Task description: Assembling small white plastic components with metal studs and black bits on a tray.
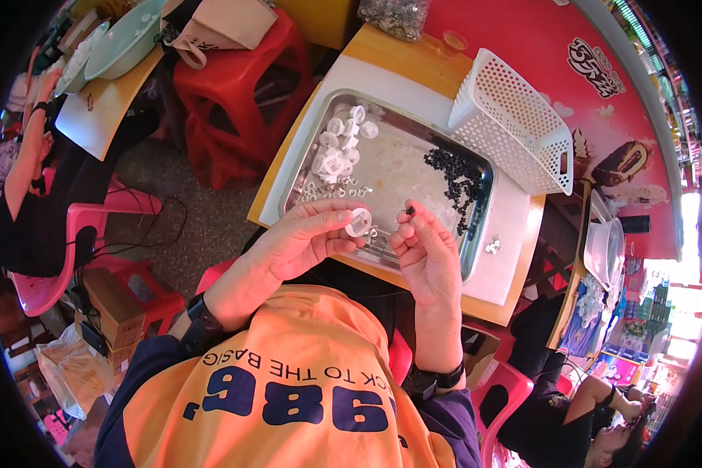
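- My left hand (303,240) pinches a white disc (358,222).
- My right hand (430,256) holds a black bit (410,210) (apparently tiny); slipping could lose it in the tray (398,152) beyond.

Red printed wall (534,43), speckled grey floor (199,222), red plastic stool (230,87), pink chair (52,292) at left, bright light (688,273) at right

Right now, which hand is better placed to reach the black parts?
Probably the right hand: it is nearer the black parts at the tray's right side, though it pinches a small black piece. The left hand holds a round white piece, nearer the white parts.
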### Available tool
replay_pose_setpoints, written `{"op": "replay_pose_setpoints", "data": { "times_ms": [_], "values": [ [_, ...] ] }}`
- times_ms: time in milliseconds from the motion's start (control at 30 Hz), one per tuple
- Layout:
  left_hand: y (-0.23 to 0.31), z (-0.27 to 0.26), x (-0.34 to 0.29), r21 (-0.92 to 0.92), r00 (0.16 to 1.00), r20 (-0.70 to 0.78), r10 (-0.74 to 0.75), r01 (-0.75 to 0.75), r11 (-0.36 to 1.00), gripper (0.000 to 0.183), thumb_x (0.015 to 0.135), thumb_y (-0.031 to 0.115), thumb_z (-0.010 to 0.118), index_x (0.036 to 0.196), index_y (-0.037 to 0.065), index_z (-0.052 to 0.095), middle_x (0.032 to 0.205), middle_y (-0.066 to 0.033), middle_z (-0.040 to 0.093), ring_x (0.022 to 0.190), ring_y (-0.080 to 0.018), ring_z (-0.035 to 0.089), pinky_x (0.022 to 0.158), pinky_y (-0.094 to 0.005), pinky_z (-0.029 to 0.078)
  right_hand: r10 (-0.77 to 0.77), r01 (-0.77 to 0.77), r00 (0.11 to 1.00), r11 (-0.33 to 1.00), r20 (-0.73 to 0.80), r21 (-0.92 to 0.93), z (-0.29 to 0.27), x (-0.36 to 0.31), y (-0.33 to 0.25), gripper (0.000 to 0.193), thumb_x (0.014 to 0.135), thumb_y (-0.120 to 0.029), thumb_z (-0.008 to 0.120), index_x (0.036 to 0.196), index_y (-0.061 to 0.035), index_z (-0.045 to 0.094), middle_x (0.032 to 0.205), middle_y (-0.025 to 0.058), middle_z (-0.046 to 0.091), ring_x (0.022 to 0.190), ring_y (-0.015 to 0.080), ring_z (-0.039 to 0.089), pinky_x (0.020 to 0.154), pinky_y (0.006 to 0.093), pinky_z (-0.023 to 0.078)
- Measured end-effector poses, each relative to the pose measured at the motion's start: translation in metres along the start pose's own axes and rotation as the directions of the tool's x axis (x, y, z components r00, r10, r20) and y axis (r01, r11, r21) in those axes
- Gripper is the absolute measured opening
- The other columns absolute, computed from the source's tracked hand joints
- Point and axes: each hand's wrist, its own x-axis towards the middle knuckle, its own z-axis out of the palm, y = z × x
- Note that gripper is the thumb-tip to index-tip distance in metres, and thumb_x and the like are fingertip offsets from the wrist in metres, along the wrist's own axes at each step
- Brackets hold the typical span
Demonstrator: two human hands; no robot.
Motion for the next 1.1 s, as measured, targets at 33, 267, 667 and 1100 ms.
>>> {"op": "replay_pose_setpoints", "data": {
  "times_ms": [33, 267, 667, 1100],
  "values": [
    [0.0, 0.001, 0.0, 0.002, 1.0, 0.002, -0.001, 0.001, 1.0, 0.029, 0.091, 0.01, 0.058, 0.117, -0.001, 0.057, 0.101, -0.0101, 0.065, 0.086, -0.0188, 0.066, 0.075, -0.025, 0.056, -0.032, 0.034, 0.999, 0.998, 0.035, -0.051, -0.003, -0.001, 0.001, 0.018, 0.09, -0.004, 0.058, 0.106, 0.0016, 0.062, 0.093, 0.0124, 0.065, 0.075, 0.0134, 0.061, 0.071, 0.0261, 0.052],
    [-0.003, 0.004, 0.0, 0.018, 1.0, -0.002, -0.002, 0.002, 1.0, 0.028, 0.091, 0.01, 0.057, 0.117, -0.001, 0.058, 0.1, -0.0102, 0.065, 0.086, -0.0186, 0.066, 0.075, -0.025, 0.056, -0.092, 0.103, 0.993, 0.982, 0.079, -0.157, -0.005, -0.006, 0.003, 0.017, 0.088, -0.003, 0.06, 0.103, 0.0015, 0.063, 0.093, 0.0127, 0.066, 0.075, 0.0141, 0.061, 0.071, 0.0261, 0.053],
    [-0.005, 0.006, 0.0, 0.029, 1.0, -0.009, -0.016, 0.016, 0.999, 0.027, 0.092, 0.01, 0.056, 0.116, 0.0, 0.058, 0.099, -0.0092, 0.065, 0.085, -0.0182, 0.066, 0.074, -0.0249, 0.056, -0.105, 0.118, 0.986, 0.988, 0.128, -0.098, -0.005, -0.012, 0.001, 0.016, 0.088, 0.0, 0.058, 0.103, 0.0012, 0.062, 0.091, 0.0128, 0.066, 0.073, 0.0147, 0.061, 0.069, 0.0268, 0.052],
    [-0.009, 0.002, 0.001, 0.038, 1.0, -0.01, -0.02, 0.02, 0.999, 0.026, 0.092, 0.011, 0.056, 0.115, 0.0, 0.059, 0.1, -0.0094, 0.065, 0.085, -0.019, 0.067, 0.075, -0.0251, 0.056, -0.175, 0.174, 0.965, 0.985, 0.194, 0.022, -0.004, -0.016, 0.0, 0.02, 0.089, 0.002, 0.054, 0.108, 0.0043, 0.06, 0.093, 0.0142, 0.065, 0.073, 0.0148, 0.059, 0.069, 0.0254, 0.05]
  ]
}}
